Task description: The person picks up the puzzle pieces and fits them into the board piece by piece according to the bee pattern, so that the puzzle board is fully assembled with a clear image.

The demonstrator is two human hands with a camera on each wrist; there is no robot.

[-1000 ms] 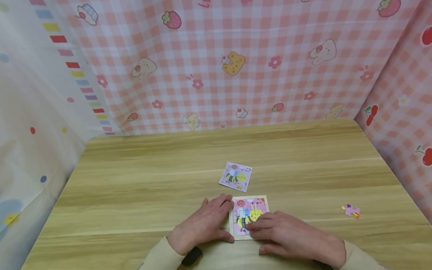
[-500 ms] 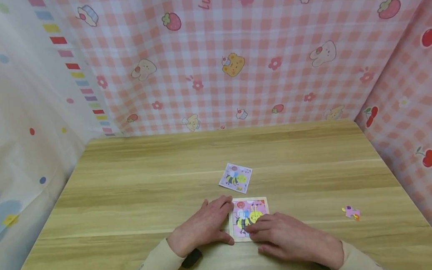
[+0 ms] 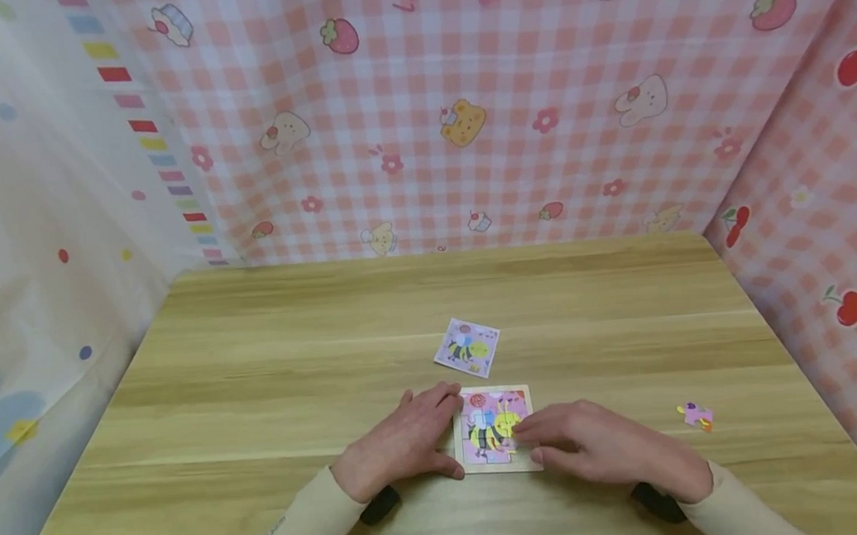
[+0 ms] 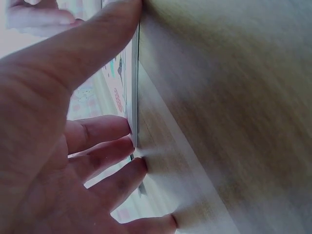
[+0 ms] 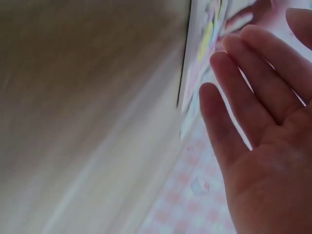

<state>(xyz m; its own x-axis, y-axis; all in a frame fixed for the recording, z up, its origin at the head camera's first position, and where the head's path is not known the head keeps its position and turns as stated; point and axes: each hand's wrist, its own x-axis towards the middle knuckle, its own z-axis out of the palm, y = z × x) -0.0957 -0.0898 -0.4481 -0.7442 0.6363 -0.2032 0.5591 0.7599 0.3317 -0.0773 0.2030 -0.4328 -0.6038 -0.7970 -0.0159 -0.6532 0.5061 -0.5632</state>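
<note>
A small square jigsaw puzzle point(image 3: 488, 425) with a bee picture lies in a pale wooden frame near the table's front. Bare wood shows in its lower right corner. My left hand point(image 3: 403, 439) holds the frame's left side, thumb at the near corner and fingertips at the far one; the left wrist view has the thumb point(image 4: 97, 39) over the frame's edge. Over the puzzle's right side hovers my right hand point(image 3: 598, 446), its fingers extended and holding nothing. In the right wrist view those fingers point(image 5: 253, 83) are nearly straight, beside the frame.
Behind the puzzle lies a square picture card point(image 3: 468, 348) with the same bee. One loose jigsaw piece point(image 3: 697, 416), purple with yellow and orange, is off to the right on the wooden table point(image 3: 291, 335). Patterned cloth point(image 3: 419, 135) hangs behind and at both sides.
My right hand has lifted and shifted right, off the puzzle's lower middle, uncovering more of the bee and the lower right corner. The left hand stays where it was.
</note>
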